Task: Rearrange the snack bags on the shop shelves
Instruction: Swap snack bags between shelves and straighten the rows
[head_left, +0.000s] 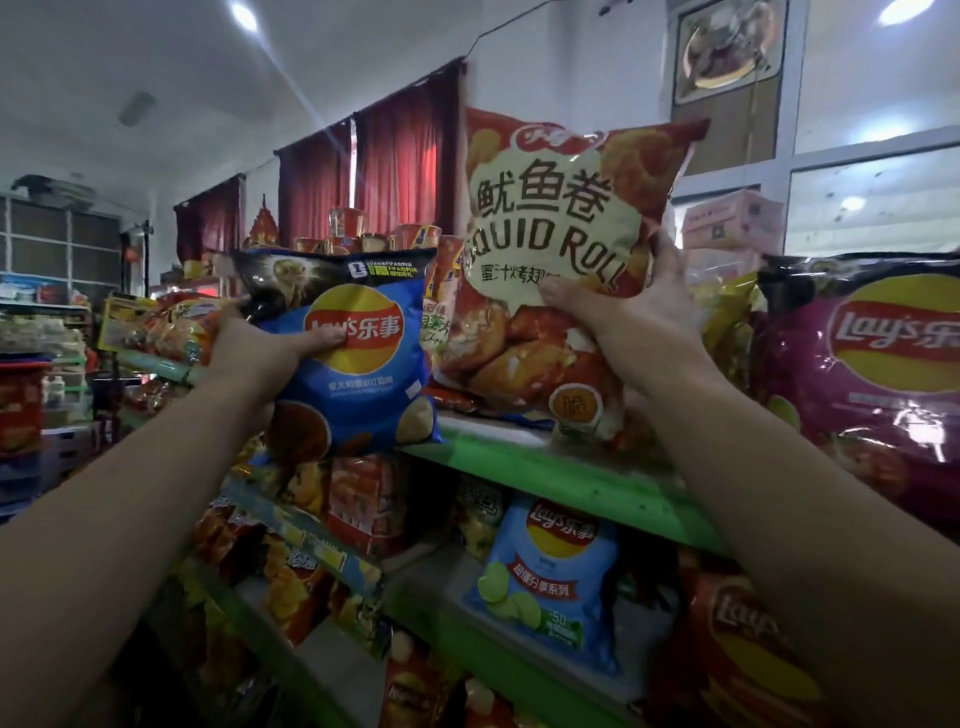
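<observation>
Two bags held | left hand (254, 353): blue Lay's bag (358, 358) | right hand (623, 306): Squid Roll bag (556, 234)

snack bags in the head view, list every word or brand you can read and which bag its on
"Lay's 乐事": blue bag in the left hand.
"鱿鱼卷" and "SQUID ROLL": red bag in the right hand.
"Lay's 乐": purple bag on the top shelf.
"Lay's 乐事": light blue bag on the shelf below.
"Lay's": orange bag, lower right.
Smaller print on every bag is too blurred to read.
</observation>
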